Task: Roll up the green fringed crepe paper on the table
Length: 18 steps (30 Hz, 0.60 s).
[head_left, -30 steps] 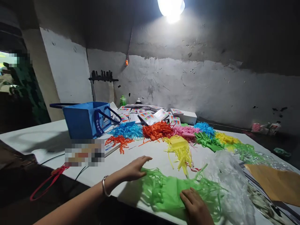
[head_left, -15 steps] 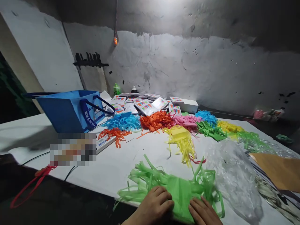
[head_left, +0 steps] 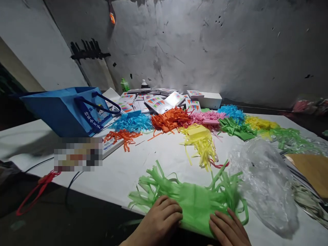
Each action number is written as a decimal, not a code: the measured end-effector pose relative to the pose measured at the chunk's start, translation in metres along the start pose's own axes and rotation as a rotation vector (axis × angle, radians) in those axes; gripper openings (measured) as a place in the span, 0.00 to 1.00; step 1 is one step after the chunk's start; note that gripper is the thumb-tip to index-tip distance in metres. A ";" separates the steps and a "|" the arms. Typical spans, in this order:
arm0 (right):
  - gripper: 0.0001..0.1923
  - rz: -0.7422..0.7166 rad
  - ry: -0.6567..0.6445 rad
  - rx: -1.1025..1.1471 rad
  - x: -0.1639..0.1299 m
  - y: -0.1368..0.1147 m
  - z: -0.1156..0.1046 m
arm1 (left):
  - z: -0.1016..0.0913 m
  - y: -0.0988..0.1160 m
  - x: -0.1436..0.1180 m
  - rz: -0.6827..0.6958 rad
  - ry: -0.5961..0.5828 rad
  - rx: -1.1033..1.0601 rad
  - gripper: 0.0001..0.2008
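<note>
- Both hands lie flat, fingers spread, gripping nothing: left hand (head_left: 160,222) and right hand (head_left: 229,229) press the green fringed paper (head_left: 194,201) at the table's (head_left: 133,167) near edge.
- Just right of it, crumpled clear plastic (head_left: 263,184).
- Beyond, yellow fringe (head_left: 201,143), then orange, pink and blue bunches.
- Far left, a blue bag (head_left: 66,111).

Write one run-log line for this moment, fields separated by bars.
left hand: flat on light green fringed paper | right hand: flat on same paper | paper: near table edge | beside: clear plastic bag
</note>
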State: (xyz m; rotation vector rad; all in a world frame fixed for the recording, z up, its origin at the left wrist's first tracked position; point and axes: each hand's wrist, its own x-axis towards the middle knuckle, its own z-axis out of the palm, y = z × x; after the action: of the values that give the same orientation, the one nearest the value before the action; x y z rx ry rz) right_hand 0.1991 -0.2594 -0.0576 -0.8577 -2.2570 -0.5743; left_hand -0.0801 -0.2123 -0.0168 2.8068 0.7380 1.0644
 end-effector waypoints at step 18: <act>0.15 0.248 0.138 0.074 0.003 -0.025 0.030 | -0.002 0.004 0.002 -0.047 -0.036 0.020 0.13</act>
State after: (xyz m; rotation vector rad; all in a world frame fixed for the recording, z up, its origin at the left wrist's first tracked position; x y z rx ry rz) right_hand 0.1674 -0.2575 -0.0807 -1.0101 -1.9972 -0.4197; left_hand -0.0785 -0.2149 -0.0139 2.8024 0.8112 1.0021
